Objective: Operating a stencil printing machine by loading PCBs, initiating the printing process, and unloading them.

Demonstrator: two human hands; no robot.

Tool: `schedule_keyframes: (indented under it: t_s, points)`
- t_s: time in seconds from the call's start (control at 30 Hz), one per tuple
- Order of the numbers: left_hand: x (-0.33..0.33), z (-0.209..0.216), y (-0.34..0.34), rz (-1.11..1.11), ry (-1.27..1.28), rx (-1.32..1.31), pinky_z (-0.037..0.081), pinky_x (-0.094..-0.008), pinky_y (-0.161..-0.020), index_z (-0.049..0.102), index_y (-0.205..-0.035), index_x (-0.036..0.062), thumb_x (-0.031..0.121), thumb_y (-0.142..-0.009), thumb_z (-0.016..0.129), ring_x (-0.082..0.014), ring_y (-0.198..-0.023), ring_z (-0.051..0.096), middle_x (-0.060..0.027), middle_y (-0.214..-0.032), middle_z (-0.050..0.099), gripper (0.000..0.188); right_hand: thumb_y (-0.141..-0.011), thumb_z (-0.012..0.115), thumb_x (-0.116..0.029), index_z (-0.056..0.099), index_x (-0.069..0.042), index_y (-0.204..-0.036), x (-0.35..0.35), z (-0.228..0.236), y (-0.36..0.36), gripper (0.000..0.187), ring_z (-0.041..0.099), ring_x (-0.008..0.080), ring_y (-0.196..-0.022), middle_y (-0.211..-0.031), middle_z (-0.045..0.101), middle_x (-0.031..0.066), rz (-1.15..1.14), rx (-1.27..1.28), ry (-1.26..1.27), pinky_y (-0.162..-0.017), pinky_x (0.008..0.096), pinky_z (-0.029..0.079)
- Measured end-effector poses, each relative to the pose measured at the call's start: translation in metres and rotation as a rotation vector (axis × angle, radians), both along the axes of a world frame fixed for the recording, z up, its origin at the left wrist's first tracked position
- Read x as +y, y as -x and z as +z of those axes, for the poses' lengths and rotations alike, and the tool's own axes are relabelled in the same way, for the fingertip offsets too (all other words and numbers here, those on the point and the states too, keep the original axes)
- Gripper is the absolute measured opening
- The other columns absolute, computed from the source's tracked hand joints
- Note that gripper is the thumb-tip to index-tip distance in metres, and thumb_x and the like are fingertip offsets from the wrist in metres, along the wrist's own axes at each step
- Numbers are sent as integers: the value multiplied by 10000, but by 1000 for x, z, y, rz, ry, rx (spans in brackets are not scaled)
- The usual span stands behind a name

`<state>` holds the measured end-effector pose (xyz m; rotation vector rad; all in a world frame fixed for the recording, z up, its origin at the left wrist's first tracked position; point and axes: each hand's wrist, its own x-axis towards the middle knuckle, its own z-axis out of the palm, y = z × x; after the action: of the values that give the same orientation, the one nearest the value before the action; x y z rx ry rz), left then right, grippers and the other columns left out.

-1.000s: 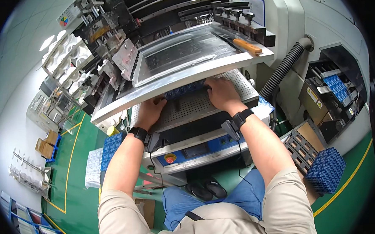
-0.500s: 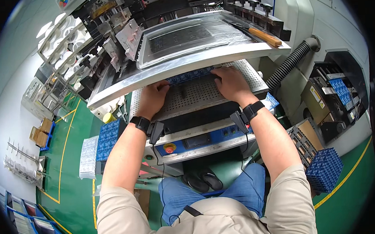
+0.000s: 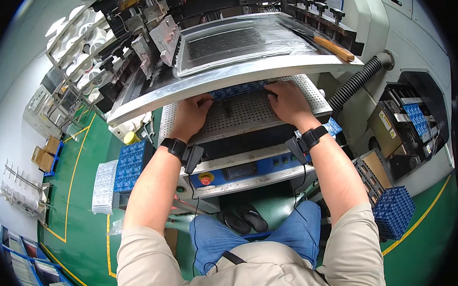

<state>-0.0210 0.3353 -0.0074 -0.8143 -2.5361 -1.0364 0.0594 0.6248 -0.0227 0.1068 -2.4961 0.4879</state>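
A blue circuit board panel lies at the far part of the perforated metal bed, mostly hidden beneath a stencil frame. My left hand has its fingers curled at the board's left end. At the right end, my right hand pinches the edge between thumb and fingers. The fingertips of both hands are partly covered by the frame's front bar. Above the bed, the framed stencil has a dark rectangular area, with grey paste along its near side.
A wooden-handled spatula rests on the frame's right side. Stacked blue boards stand left and lower right. The front panel carries a red button. A black corrugated hose runs at right.
The view has shifted slightly, so the frame and bed appear a little further right. Both hands keep their places at the ends of the board.
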Motion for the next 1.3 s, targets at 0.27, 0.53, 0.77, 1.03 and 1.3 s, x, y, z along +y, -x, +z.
schedule_keyframes:
  t_s: [0.27,0.53,0.77,1.03,1.3]
  points:
    - [-1,-3,2,-26,-12,9,522,-331,-832,713,-1098,28,157,-928,665,-243,-902,705,-155,-970,737,218,-938,577,-200,708,-85,-1152,-1,2,-3,276,594,346,-1160,-1171,691,141,13,21,-18,-1074,447,407]
    - [6,4,-16,-36,29,117,506,-354,-893,707,-1151,56,159,-910,680,-297,-1006,673,-171,-1070,710,263,-941,575,-206,706,-83,-1156,-1,3,-4,280,594,346,-1155,-1171,691,142,25,26,-19,-1080,438,400]
    - [9,1,-26,-29,304,491,327,-473,-1116,712,-1217,139,229,-911,648,-393,-1280,482,-135,-1367,568,325,-942,577,-209,707,-92,-1159,-3,6,-7,279,578,348,-1177,-1173,689,134,1,-16,-9,-1066,443,412]
    - [10,-3,-19,-65,274,486,329,-465,-1114,680,-1241,134,261,-922,642,-326,-1280,513,-104,-1310,623,345,-943,577,-211,707,-92,-1161,-2,5,-5,280,582,346,-1170,-1175,690,130,2,6,-29,-1067,444,412]
    - [11,-4,-21,-47,284,479,325,-454,-1112,677,-1208,123,259,-916,655,-310,-1263,529,-94,-1285,640,323,-949,568,-214,704,-83,-1158,-4,6,-7,281,590,330,-1175,-1179,687,139,10,-5,-31,-1086,439,397]
